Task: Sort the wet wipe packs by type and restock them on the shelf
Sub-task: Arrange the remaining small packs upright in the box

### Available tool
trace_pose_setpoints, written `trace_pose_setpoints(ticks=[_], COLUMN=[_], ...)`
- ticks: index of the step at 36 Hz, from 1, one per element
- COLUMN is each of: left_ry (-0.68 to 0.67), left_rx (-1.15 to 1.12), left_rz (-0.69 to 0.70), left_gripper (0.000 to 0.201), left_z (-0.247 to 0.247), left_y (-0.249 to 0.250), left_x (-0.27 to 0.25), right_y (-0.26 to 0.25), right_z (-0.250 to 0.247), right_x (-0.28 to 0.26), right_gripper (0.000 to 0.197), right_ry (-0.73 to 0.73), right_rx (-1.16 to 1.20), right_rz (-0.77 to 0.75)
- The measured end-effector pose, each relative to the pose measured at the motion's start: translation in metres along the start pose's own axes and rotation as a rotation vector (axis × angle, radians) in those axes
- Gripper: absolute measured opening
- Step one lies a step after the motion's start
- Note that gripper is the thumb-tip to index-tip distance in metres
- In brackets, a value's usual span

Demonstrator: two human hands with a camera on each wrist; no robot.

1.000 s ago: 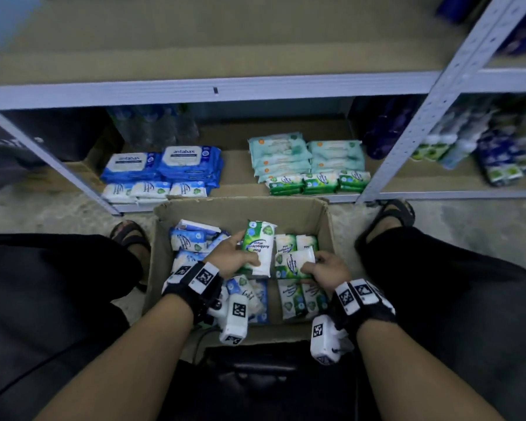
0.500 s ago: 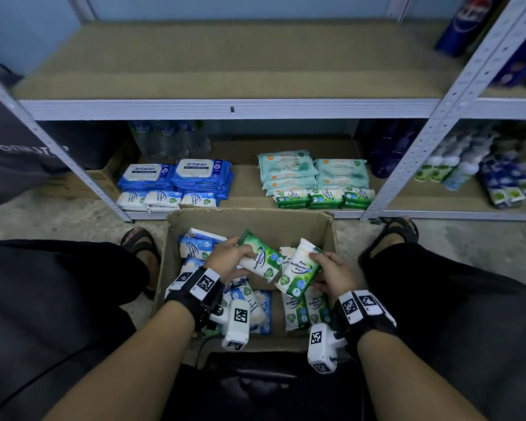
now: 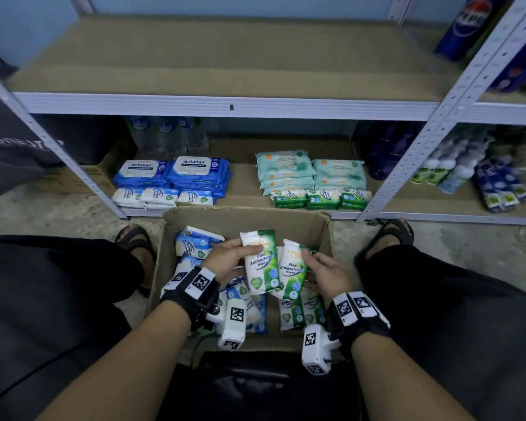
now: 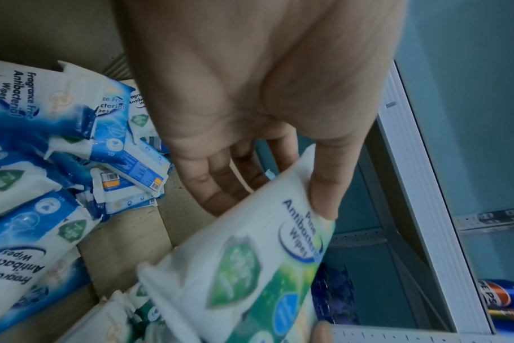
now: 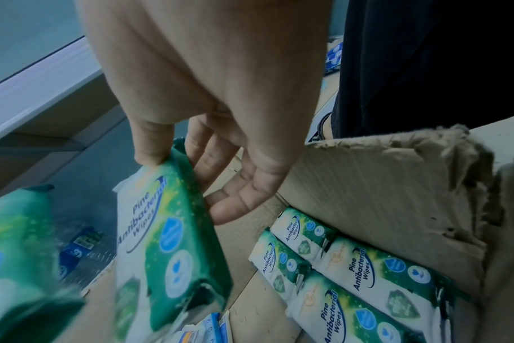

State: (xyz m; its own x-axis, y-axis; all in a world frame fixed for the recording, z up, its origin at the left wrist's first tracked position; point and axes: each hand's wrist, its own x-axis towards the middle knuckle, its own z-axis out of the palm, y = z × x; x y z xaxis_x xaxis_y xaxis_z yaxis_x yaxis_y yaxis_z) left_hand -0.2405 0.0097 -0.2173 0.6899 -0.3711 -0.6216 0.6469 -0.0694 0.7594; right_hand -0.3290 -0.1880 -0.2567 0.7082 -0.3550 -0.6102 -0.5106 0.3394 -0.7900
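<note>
Over the cardboard box (image 3: 327, 235) my left hand (image 3: 225, 262) grips one green-and-white pine wipes pack (image 3: 260, 265) (image 4: 250, 266), thumb on its front and fingers behind. Beside it my right hand (image 3: 325, 275) pinches a second pine wipes pack (image 3: 292, 273) (image 5: 168, 250). The two packs stand upright, side by side, nearly touching. Blue fragrance-free packs (image 3: 192, 246) (image 4: 30, 143) lie in the box's left half and more pine packs (image 3: 298, 309) (image 5: 346, 266) in its right half. On the low shelf (image 3: 243, 183), small green packs (image 3: 321, 197) lie in a row at the front right.
Also on the low shelf are blue Antabax packs (image 3: 195, 171), small blue-white packs (image 3: 161, 197) and pale teal packs (image 3: 310, 171). Water bottles (image 3: 167, 138) stand behind. The shelf's grey upright (image 3: 407, 168) rises right of the box. My knees and sandalled feet flank the box.
Both hands have lifted a pine pack each out of the box and turned them upright, side by side. The head view has tilted up a little.
</note>
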Motion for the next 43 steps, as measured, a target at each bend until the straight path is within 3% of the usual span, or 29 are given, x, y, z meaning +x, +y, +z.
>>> trace_pose_setpoints(ticks=[3,10,16,20,31,34,37,43], left_ry=[-0.037,0.017,0.036,0.009,0.050,0.022,-0.048,-0.040], left_rx=[0.074,0.230,0.316,0.276,0.259,0.242,0.206,0.149], left_rz=[0.000,0.090,0.108,0.061,0.094,0.038,-0.083,-0.111], left_gripper=[0.029,0.028,0.036,0.010,0.027,0.022,0.034,0.038], left_z=[0.001,0.006,0.005,0.009,0.013,0.013,0.014,0.012], left_y=[-0.006,-0.020,-0.028,-0.031,-0.038,-0.033,-0.026,-0.026], left_x=[0.001,0.005,0.007,0.008,0.007,0.008,0.011,0.016], right_y=[-0.002,-0.004,-0.002,0.001,0.003,0.004,0.004,0.003], right_z=[0.003,0.013,0.014,0.015,0.015,0.015,0.015,0.020], right_x=[-0.003,-0.012,-0.010,-0.007,-0.003,-0.001,0.000,0.006], right_gripper=[0.024,0.022,0.024,0.028,0.044,0.041,0.041,0.037], right_ry=[-0.073,-0.192,-0.170,-0.140,-0.238,-0.214,-0.196,-0.188], right_rx=[0.046,0.040,0.070,0.122,0.017,0.056,0.099,0.103], right_rz=[0.023,0.081,0.099,0.129,0.162,0.167,0.176,0.180])
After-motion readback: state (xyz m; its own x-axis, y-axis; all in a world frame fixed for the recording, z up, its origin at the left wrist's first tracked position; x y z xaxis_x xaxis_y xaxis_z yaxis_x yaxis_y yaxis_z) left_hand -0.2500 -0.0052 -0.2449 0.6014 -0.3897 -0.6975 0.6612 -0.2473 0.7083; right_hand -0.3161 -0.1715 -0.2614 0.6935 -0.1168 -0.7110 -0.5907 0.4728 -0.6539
